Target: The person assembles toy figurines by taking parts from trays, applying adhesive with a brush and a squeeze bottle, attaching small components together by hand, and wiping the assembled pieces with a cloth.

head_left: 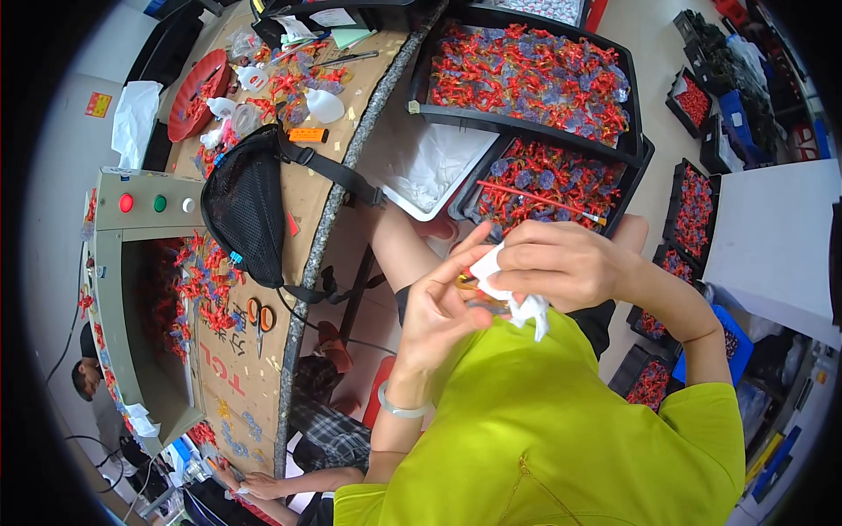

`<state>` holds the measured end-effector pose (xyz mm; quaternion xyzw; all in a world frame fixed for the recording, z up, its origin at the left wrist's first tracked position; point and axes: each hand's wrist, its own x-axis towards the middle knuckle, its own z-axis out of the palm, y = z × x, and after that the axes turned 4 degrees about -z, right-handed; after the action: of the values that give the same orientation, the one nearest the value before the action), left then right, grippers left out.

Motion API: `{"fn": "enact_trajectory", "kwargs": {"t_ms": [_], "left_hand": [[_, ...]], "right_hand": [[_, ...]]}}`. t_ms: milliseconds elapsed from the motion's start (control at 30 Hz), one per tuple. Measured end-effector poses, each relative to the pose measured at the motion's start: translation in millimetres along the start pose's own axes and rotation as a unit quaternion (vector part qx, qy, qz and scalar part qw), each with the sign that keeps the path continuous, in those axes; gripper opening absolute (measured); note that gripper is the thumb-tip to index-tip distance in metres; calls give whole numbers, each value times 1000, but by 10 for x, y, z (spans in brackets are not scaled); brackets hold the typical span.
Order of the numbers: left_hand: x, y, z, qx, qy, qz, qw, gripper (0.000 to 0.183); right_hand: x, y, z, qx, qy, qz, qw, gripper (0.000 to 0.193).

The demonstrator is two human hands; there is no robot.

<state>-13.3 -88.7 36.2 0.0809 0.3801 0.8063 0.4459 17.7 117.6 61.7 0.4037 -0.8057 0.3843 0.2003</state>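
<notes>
My left hand [441, 309] and my right hand [561, 267] meet in front of my chest. My right hand pinches a crumpled white tissue [530, 313]. The fingers of my left hand curl around a small piece with yellow and grey parts [469, 282]; most of it is hidden behind the fingers and tissue. Just beyond my hands, a red-handled paintbrush [544, 202] lies across a black tray [627, 206] of small red and purple figures. Behind that tray is a bigger black tray [637, 88] full of similar figures.
The cardboard-covered table [298, 197] on the left bears a black mesh pouch [246, 206], orange-handled scissors [259, 320], a white bottle [324, 105] and a red bowl [200, 95]. A grey machine [145, 195] with coloured buttons stands there. Another person's hands [254, 484] work at lower left.
</notes>
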Motion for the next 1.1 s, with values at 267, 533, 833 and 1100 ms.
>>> {"fn": "enact_trajectory", "kwargs": {"t_ms": [267, 533, 833, 1100], "left_hand": [[29, 167, -77, 112, 10, 110, 988, 73], [166, 55, -52, 138, -52, 84, 985, 68], [204, 9, 65, 275, -51, 69, 958, 63], [186, -11, 201, 340, -9, 83, 937, 61]], "right_hand": [[-304, -114, 80, 2, 132, 356, 925, 14], [-395, -86, 481, 629, 226, 454, 589, 27], [-478, -128, 457, 581, 240, 423, 652, 18], [-501, -216, 285, 366, 213, 473, 773, 18]]}}
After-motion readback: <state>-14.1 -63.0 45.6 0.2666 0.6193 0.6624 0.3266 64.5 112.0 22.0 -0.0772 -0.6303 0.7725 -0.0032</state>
